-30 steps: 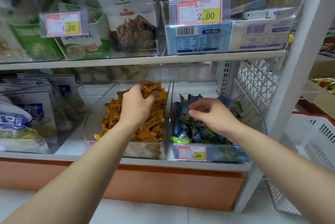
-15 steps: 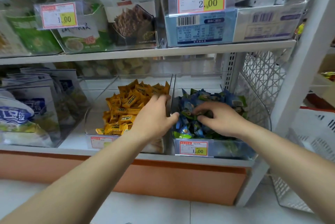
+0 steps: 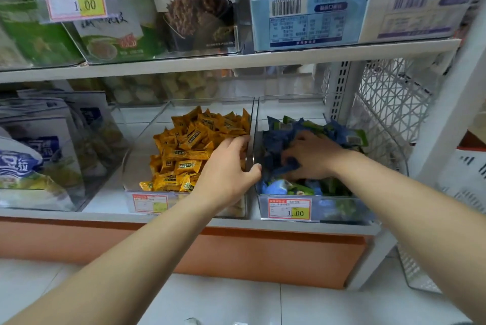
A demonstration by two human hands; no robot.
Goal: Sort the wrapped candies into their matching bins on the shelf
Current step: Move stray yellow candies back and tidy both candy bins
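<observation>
The lower white metal shelf [image 3: 101, 200] carried two clear plastic bins side by side, with their adjoining walls just beside each other.

The left clear plastic bin [image 3: 142, 147] held a heap of orange-wrapped candies [image 3: 189, 145]. Each was a small flat pillow pack with crimped ends and a dark printed label. The heap was banked against the bin's right wall.

The right clear plastic bin [image 3: 342, 211] held blue-wrapped candies [image 3: 338, 131] mixed with green-wrapped candies [image 3: 356, 138], crumpled and loosely piled. A red-and-yellow price tag [image 3: 289, 209] reading 1.00 was fixed to its front. A blurred second tag [image 3: 150, 203] sat on the front of the left bin.

Your left grip [image 3: 226, 169] lay palm down across the adjoining walls, with its fingers [image 3: 236, 142] on the orange heap and its thumb on the blue side. It could not be told whether it pinched the walls or only rested there. Your right grip [image 3: 313, 156] was sunk in the blue heap, its fingers curled round a bunch of blue-wrapped candies.

To the left of both bins, a third clear bin held white-and-blue bags [image 3: 31, 156]. On the upper white shelf [image 3: 236, 60], clear bins held green packets [image 3: 39, 35] and a pale blue barcoded carton [image 3: 305, 18].
</observation>
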